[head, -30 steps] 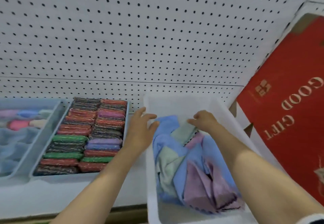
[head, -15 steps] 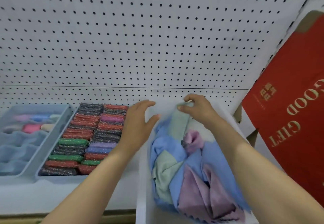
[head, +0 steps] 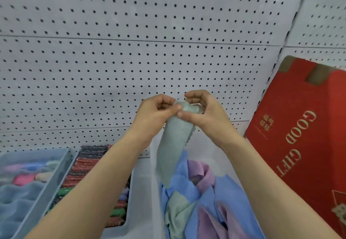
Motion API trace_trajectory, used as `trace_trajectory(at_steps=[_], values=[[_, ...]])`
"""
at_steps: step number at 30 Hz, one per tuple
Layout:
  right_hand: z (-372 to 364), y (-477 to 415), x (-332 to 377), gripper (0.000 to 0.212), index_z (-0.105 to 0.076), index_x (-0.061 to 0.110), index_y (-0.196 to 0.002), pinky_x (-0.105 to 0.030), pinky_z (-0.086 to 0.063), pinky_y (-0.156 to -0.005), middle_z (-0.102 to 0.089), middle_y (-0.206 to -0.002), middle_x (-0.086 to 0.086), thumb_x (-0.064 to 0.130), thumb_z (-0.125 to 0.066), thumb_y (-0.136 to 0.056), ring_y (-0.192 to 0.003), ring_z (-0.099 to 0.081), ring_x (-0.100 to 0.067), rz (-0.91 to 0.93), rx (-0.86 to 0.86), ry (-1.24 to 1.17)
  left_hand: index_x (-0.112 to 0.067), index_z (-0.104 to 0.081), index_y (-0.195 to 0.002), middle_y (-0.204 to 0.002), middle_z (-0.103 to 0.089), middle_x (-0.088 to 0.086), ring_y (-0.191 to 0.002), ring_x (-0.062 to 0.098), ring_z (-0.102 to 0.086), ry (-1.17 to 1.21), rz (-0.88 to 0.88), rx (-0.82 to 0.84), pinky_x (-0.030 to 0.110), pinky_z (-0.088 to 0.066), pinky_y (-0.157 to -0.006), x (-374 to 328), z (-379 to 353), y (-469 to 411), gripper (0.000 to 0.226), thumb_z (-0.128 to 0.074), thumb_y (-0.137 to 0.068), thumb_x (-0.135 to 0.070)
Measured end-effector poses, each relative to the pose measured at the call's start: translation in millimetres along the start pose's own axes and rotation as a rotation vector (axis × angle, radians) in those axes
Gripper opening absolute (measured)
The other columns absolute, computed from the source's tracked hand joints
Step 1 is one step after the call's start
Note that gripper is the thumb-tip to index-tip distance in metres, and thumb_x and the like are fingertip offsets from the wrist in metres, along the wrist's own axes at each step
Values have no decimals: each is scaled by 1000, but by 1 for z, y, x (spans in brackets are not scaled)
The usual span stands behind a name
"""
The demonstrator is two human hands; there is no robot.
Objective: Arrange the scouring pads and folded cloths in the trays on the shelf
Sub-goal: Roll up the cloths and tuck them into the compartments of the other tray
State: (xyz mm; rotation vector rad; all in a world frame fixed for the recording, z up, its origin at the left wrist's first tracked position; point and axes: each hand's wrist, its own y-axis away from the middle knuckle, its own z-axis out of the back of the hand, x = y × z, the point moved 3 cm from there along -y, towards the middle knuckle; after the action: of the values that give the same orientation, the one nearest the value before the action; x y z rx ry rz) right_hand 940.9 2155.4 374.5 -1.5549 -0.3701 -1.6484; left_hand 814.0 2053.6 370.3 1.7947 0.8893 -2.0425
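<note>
**2 grips pinch 1 green cloth**

The left grip (head: 155, 113) and right grip (head: 202, 111) each pinch the top edge of a pale green cloth (head: 174, 145), fingers curled narrow and close together. The cloth hangs over the far end of the white tray (head: 154, 192), its lower tip reaching the loose cloths (head: 224, 197) inside. Scouring pads (head: 82, 171) fill the neighbouring tray to the left.

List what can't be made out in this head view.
All in the head view.
Scouring pads: left forearm covers many rows.
Green cloth: top edge buried in the grip of left hand and right hand.
Far-left tray: contents blurred, cut off by left frame edge.
Red box: cut off by right frame edge.
</note>
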Motion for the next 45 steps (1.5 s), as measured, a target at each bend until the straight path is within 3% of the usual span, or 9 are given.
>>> trace_trajectory(at_steps=[4,12,18,23,27,32,38,41,45], values=[[-25,10,-21,52,-58,10,-126,-29,-55,-93,-71,-118,-5,21,-79,-80,-110,-68,-17,-170,141,-216,-14,-58,-93,-77,-69,0,-75,16,-66,151,23,-40,38,-56,-72,-7,15,-2,6,-63,-96,-17],[-60,18,-24,25,-68,-3,-109,-40,-53,-83,-70,-107,-25,17,-64,-94,-89,-66,-25,-210,76,-282,-9,-55,-111,-84,-74,2,-79,18,-73,187,66,-164,31,-61,-69,-5,51,0,20,-66,-94,-15],[-77,30,-26,31,-68,-3,-109,-35,-56,-83,-73,-107,-16,13,-76,-84,-96,-70,-26,-410,367,-283,-13,-57,-110,-97,-74,9,-85,21,-73,126,79,-210,31,-60,-69,-4,76,-3,26,-72,-89,-12],[-75,29,-7,16,-78,10,-93,-45,-51,-100,-63,-121,4,19,-81,-80,-112,-63,-18,-115,332,-72,-20,-57,-118,-100,-70,14,-77,23,-71,63,235,-162,26,-58,-59,5,93,-5,37,-74,-86,-9],[-74,21,18,15,-79,32,-87,-28,-28,-114,-42,-148,26,23,-83,-76,-143,-30,0,182,341,121,-24,-61,-122,-109,-71,14,-81,25,-70,86,377,32,29,-56,-59,16,94,-2,40,-72,-87,-8],[-72,5,32,22,-77,7,-90,-41,-58,-73,-76,-90,-10,16,-78,-71,-81,-70,-23,-4,90,-364,-8,-59,-121,-107,-70,10,-97,25,-67,207,365,130,39,-58,-85,25,81,9,33,-65,-93,-25],[-68,-4,33,23,-74,5,-88,-64,-52,-61,-71,-84,-16,20,-80,-71,-71,-68,-35,-88,-90,-435,-7,-51,-102,-100,-75,7,-97,23,-72,244,10,4,37,-56,-90,6,63,29,39,-62,-86,-40],[-69,-5,31,13,-75,3,-91,-56,-59,-67,-72,-86,-17,8,-77,-79,-81,-70,-39,-79,-121,-501,-8,-47,-92,-74,-70,-1,-79,14,-70,164,-28,-5,29,-58,-80,4,59,34,33,-68,-79,-30],[-70,-4,31,11,-74,5,-91,-36,-57,-53,-73,-83,-12,4,-75,-81,-73,-72,-26,-78,-118,-533,-3,-52,-90,-77,-68,9,-74,17,-65,135,-40,-3,27,-56,-70,4,56,36,32,-70,-82,-28]])
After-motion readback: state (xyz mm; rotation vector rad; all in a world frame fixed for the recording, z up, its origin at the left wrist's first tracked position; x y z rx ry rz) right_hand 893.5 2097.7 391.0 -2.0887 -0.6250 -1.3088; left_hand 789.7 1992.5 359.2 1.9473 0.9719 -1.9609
